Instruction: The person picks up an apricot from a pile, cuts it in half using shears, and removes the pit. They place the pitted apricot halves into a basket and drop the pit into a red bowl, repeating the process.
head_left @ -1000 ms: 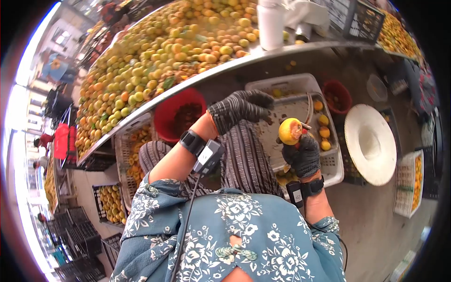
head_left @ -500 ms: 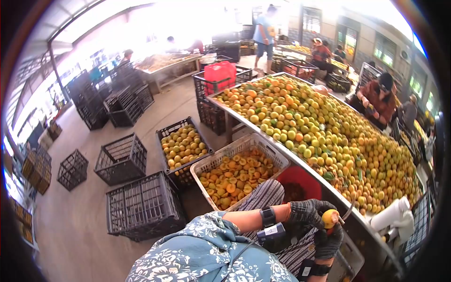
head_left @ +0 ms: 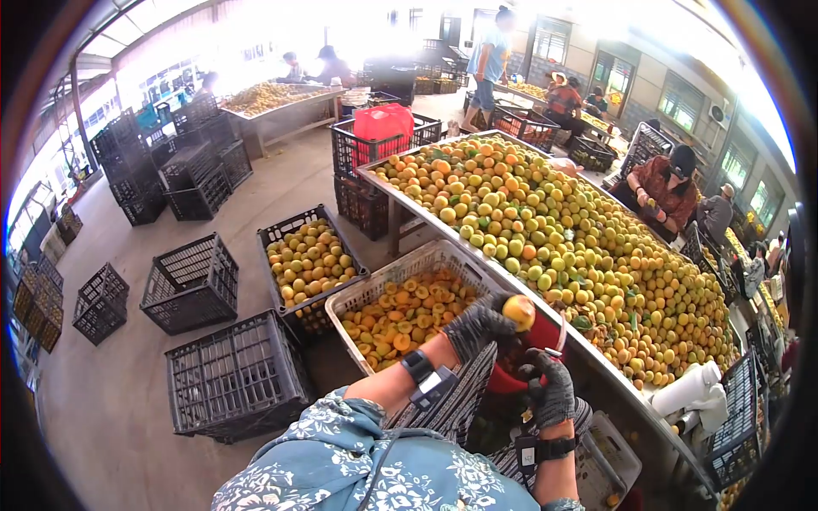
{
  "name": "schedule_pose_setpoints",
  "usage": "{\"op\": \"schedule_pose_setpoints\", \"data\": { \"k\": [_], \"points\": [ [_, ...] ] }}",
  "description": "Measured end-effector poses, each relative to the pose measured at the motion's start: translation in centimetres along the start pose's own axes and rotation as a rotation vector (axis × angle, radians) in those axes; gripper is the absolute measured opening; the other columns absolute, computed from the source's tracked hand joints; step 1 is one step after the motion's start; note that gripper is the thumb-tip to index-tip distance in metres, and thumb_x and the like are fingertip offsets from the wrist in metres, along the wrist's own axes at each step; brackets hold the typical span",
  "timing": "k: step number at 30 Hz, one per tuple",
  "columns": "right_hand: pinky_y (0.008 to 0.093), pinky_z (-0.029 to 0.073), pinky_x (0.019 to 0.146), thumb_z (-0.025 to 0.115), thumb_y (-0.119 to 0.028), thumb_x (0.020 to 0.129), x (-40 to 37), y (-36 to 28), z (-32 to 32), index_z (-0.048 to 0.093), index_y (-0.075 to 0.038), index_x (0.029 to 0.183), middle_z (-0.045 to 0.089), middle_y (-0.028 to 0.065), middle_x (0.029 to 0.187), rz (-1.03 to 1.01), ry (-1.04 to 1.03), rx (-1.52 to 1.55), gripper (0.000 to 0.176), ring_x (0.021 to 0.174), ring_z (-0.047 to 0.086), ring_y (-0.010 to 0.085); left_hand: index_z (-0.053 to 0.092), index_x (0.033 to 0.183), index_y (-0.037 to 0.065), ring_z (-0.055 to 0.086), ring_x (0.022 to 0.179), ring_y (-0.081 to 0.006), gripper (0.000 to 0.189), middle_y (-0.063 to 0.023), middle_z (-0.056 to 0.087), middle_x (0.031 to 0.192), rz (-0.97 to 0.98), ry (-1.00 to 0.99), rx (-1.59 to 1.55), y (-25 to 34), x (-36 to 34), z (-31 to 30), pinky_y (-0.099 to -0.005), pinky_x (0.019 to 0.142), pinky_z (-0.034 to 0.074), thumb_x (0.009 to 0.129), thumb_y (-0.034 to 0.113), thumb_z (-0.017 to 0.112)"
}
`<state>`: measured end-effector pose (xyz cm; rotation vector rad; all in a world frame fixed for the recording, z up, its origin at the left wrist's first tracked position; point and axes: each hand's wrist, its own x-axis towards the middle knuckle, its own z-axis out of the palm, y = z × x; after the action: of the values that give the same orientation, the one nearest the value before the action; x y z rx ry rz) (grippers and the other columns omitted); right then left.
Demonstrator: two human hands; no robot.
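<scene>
My left hand (head_left: 479, 328), in a dark knit glove, is closed round a yellow-orange apricot-like fruit (head_left: 518, 313) with a pale patch on its side. It is above the edge of a red bucket (head_left: 503, 381), beside a whitish crate (head_left: 339, 308) of cut, open fruit (head_left: 404, 315). My right hand (head_left: 550, 392), gloved too, is closed lower down at the bucket's right side. From its top sticks up a thin curved metal tool (head_left: 560, 336); the grip is hidden in the fingers. Both wrists carry black bands with small devices.
A metal-edged table (head_left: 511, 277) heaped with whole fruit (head_left: 562, 230) slopes along my right. Black crates (head_left: 234, 375) stand on the floor to my left, one filled with fruit (head_left: 308, 262). White pipes (head_left: 686, 387) are at the table's near corner. A person (head_left: 669, 192) works across the table.
My hands have moved apart. The left has carried the fruit left and up toward the bucket and crate; the right has come left with the curved tool. The view has shifted slightly.
</scene>
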<state>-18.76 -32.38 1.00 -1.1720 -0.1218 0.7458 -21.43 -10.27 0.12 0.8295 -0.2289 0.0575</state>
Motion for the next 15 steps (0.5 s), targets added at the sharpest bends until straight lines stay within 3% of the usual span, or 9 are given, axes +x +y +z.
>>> {"op": "schedule_pose_setpoints", "data": {
  "k": [1,2,6,9,11,15],
  "points": [
    [0.0252,0.036,0.032,0.063,-0.023,0.087,0.8,0.3,-0.5,0.063,-0.010,0.101,0.066,0.0075,0.076,-0.009,0.051,-0.067,0.019,0.039,0.048,0.0107,0.049,0.126,0.004,0.066,0.093,-0.0278,0.066,-0.0133,0.062,0.107,0.030,0.022,-0.008,0.0,0.4,-1.0,-0.0369,0.071,0.060,0.068,0.006,0.080],
    [0.0252,0.036,0.032,0.063,-0.023,0.087,1.2,0.5,-1.1,0.063,-0.010,0.101,0.066,0.0075,0.076,-0.014,0.060,-0.071,0.019,0.039,0.048,0.0107,0.051,0.124,0.005,0.066,0.091,-0.0257,0.063,-0.0124,0.063,0.104,0.038,0.120,0.020,1.2,-0.2,0.0,-0.0350,0.071,0.060,0.069,0.006,0.080],
    [0.0268,0.040,0.034,0.064,-0.017,0.084,1.5,1.1,-2.6,0.060,-0.009,0.099,0.064,0.0086,0.074,-0.051,0.156,-0.178,0.017,0.043,0.053,0.0135,0.055,0.119,0.005,0.065,0.086,-0.0223,0.051,-0.0095,0.063,0.101,0.124,0.117,0.024,2.3,1.6,-2.6,-0.0330,0.070,0.058,0.072,0.004,0.077],
    [0.0276,0.044,0.036,0.063,-0.016,0.085,1.3,2.4,-4.3,0.059,-0.008,0.099,0.062,0.0101,0.077,0.041,0.086,0.060,0.017,0.048,0.057,0.0166,0.055,0.120,0.005,0.065,0.083,-0.0216,0.052,-0.0093,0.064,0.101,0.163,0.275,-0.016,3.8,2.8,-3.7,-0.0318,0.068,0.057,0.073,0.005,0.077],
    [0.0277,0.045,0.038,0.064,-0.017,0.085,0.1,3.0,-4.5,0.059,-0.008,0.099,0.062,0.0094,0.077,0.048,0.049,0.192,0.017,0.049,0.057,0.0163,0.057,0.119,0.004,0.065,0.081,-0.0209,0.053,-0.0090,0.065,0.099,0.241,0.370,0.126,5.9,4.2,-3.2,-0.0309,0.067,0.057,0.071,0.002,0.078],
    [0.0263,0.048,0.041,0.063,-0.022,0.088,-1.5,4.8,-6.2,0.061,-0.009,0.098,0.062,0.0070,0.078,0.025,0.018,0.336,0.017,0.052,0.058,0.0156,0.054,0.110,0.005,0.063,0.082,-0.0181,0.064,-0.0076,0.064,0.096,0.713,0.748,0.703,9.4,7.9,-2.2,-0.0299,0.071,0.055,0.057,0.005,0.088]
  ]
}}
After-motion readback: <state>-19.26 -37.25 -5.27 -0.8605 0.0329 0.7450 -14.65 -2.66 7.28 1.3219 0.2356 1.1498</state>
